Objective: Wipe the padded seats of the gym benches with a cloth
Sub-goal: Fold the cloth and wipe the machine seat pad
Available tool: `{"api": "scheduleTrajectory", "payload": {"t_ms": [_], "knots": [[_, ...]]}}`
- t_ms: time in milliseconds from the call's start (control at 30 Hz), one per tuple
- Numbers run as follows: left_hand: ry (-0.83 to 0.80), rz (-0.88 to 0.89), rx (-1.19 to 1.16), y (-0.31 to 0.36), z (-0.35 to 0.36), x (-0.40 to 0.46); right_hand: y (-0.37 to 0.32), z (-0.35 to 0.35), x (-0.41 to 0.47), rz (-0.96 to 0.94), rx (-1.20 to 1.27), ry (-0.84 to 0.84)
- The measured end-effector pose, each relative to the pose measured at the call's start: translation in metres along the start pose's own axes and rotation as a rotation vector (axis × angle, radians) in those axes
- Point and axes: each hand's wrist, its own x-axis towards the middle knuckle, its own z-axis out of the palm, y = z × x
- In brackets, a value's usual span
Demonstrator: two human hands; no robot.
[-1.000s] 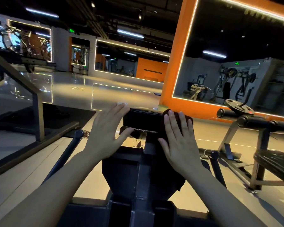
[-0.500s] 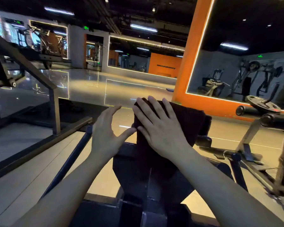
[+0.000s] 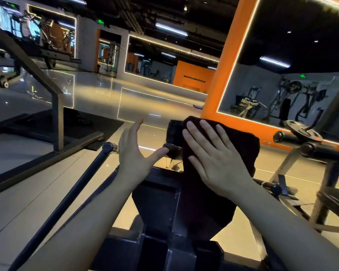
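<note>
One pad in hand: a dark cloth (image 3: 219, 173) is pressed against a black padded part (image 3: 174, 132) of the machine directly ahead; only the pad's upper left corner is seen, the rest being covered by the cloth.
Cloth position: it is draped over the top of the pad and hangs down the front of the black frame (image 3: 157, 202) below.
Right hand: the right hand (image 3: 213, 159) is laid flat on the cloth with fingers straight and spread; nothing is gripped, the cloth is simply pressed under the palm.
Left hand: the left hand (image 3: 133, 155) is held beside the pad with fingers straight and nothing held; the thumb reaches toward a small dark knob (image 3: 172, 149) under the pad, and contact cannot be told.
Done so far: it is judged that this pad is in mid-wipe; how much of it has been cleaned cannot be told, as no moisture or streaks are visible in the dim light.
Left to do: the uncovered corner of the pad appears yet to be passed over.
Other benches: a second bench (image 3: 333, 200) is seen at the right edge, well apart from the cloth, with roller pads (image 3: 321, 149) above it; it is judged to be still awaiting the cloth.
Overall: the task is judged to be only partly done.
</note>
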Motion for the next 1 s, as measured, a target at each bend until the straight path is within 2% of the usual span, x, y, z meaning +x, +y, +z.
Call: {"api": "scheduleTrajectory", "payload": {"t_ms": [200,367,633,767,1000], "knots": [[-0.006,-0.069,-0.057,0.003,0.0,-0.001,-0.023,-0.001,0.057,-0.09,0.032,-0.017],[0.023,-0.041,0.049,0.008,-0.001,-0.006,-0.001,-0.002,0.04,-0.26,-0.069,-0.045],[-0.045,-0.118,-0.033,0.013,-0.003,-0.004,0.054,0.003,-0.058,-0.01,-0.117,0.034],[-0.081,-0.169,-0.115,0.014,-0.003,0.0,0.056,0.002,-0.065,-0.045,-0.128,0.015],[-0.083,-0.121,-0.102,0.009,-0.001,0.0,0.017,0.005,0.004,-0.19,-0.086,0.022]]}}
